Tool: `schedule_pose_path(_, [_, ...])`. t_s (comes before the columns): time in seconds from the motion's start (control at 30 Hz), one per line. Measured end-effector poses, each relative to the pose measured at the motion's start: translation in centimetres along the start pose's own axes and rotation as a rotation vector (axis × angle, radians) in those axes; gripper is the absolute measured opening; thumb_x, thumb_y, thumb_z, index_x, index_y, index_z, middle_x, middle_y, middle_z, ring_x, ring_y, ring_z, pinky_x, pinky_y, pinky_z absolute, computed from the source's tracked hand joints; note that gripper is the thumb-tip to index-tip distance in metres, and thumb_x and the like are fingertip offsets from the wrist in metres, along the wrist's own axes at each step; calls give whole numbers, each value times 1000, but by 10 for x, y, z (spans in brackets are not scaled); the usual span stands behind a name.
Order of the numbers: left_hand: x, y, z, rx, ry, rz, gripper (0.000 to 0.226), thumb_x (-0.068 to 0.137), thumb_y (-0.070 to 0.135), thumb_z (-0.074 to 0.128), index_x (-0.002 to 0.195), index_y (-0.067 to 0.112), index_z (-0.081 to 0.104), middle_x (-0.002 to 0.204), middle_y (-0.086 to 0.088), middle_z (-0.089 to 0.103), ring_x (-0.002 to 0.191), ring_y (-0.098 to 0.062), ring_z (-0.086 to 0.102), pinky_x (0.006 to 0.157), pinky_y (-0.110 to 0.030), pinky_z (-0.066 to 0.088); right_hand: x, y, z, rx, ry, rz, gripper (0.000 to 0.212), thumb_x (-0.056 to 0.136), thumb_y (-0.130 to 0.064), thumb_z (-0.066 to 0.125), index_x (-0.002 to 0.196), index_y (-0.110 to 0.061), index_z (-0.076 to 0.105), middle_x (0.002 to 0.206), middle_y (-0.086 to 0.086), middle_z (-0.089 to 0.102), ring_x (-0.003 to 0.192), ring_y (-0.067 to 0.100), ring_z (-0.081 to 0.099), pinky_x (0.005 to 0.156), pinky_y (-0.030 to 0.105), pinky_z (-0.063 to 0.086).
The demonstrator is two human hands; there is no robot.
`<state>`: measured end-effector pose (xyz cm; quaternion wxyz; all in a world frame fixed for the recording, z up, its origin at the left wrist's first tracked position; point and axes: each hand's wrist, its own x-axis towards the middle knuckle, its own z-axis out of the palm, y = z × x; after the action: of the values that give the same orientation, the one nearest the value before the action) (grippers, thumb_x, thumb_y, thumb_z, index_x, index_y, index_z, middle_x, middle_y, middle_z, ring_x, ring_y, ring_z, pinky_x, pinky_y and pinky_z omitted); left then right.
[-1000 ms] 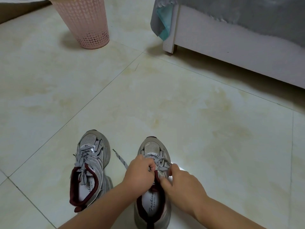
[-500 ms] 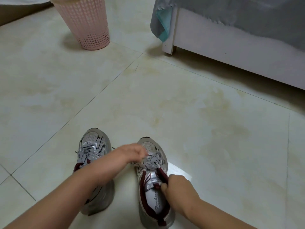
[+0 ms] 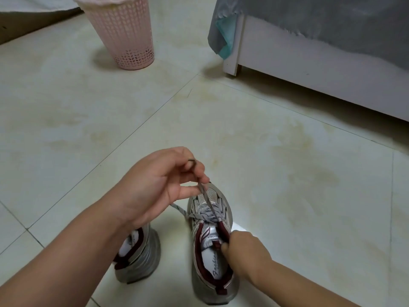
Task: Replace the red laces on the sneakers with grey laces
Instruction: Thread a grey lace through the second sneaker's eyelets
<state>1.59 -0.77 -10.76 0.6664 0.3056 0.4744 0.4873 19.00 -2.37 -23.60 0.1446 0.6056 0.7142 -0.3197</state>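
Note:
Two silver sneakers with dark red collars stand side by side on the tiled floor. The right sneaker (image 3: 210, 251) carries a grey patterned lace (image 3: 208, 207) through its upper eyelets. My left hand (image 3: 159, 185) is raised above its toe and pinches one end of that grey lace, pulled taut up from the eyelets. The other lace end trails off to the left of the shoe. My right hand (image 3: 243, 251) grips the right edge of the shoe's collar beside the tongue. The left sneaker (image 3: 139, 258) is mostly hidden behind my left forearm.
A pink perforated plastic basket (image 3: 124, 34) stands at the back left. A white bed frame (image 3: 309, 69) with a grey cover (image 3: 332, 23) hanging over it fills the back right. Cream floor tiles (image 3: 265, 162) stretch between them and the shoes.
My left hand has lifted from beside the shoe's laces and drawn a grey lace end up and away. My right hand slid back to the collar. The camera view dropped closer.

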Motion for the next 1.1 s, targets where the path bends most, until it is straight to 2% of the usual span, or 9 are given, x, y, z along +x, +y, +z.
schedule_pose_path(0.13, [4,-5,11,157,-75,-10,18,72,19,50,55,19,56,66,-2,61,69,-16,61,83,-39,54,-8,-11,-26,151,280,-286,58,82,-42,51,129,-46,18,90,-16,61,86,11,59,58,20,36])
schedule_pose_path(0.2, [8,-12,13,190,-111,12,18,77,18,55,60,22,61,71,1,65,74,-9,62,82,-29,54,-8,-24,-42,454,249,-414,42,82,-40,55,102,-67,31,64,-22,54,62,-1,50,52,15,36])
schedule_pose_path(0.27, [16,-25,8,287,-50,84,19,87,16,57,69,21,63,77,4,65,80,-5,60,80,-23,52,-2,-32,-52,680,236,-409,17,87,-33,55,73,-43,55,51,-18,51,49,0,43,49,15,33])
schedule_pose_path(0.33, [25,-44,-4,506,108,122,14,91,17,52,80,21,61,85,3,62,86,-9,56,82,-25,46,9,-30,-60,741,272,-312,32,90,-27,51,60,-20,58,43,-16,50,43,-1,43,49,15,32])
schedule_pose_path(0.53, [24,-127,-37,1359,90,-159,24,92,22,48,116,25,49,120,1,46,116,-18,39,98,-32,36,37,2,-73,795,228,36,38,91,-17,47,54,-12,57,37,-10,47,43,10,40,49,24,28])
schedule_pose_path(0.7, [28,-125,-45,1271,81,-184,26,91,30,53,68,30,41,86,7,45,92,-15,45,86,-31,38,40,9,-66,345,235,121,30,92,-29,44,97,-4,60,87,8,63,82,28,58,61,29,35])
schedule_pose_path(0.83, [30,-109,-37,887,72,-202,30,91,25,53,63,20,46,56,5,52,50,-6,45,59,-23,37,24,-9,-58,154,335,-61,67,85,-35,54,141,-17,24,129,10,50,116,29,51,89,33,41])
schedule_pose_path(1.0, [33,-80,-25,774,85,-55,23,90,16,56,66,19,54,44,9,48,39,1,42,46,-12,34,10,-35,-44,115,250,-422,11,85,-34,55,94,-28,56,78,-10,52,85,18,55,67,28,39])
schedule_pose_path(1.1, [29,-69,-33,862,93,11,15,90,17,56,75,17,55,49,8,41,47,-6,39,53,-22,34,19,-32,-48,315,304,-310,25,89,-29,51,66,-21,46,58,-6,47,63,17,46,59,31,33])
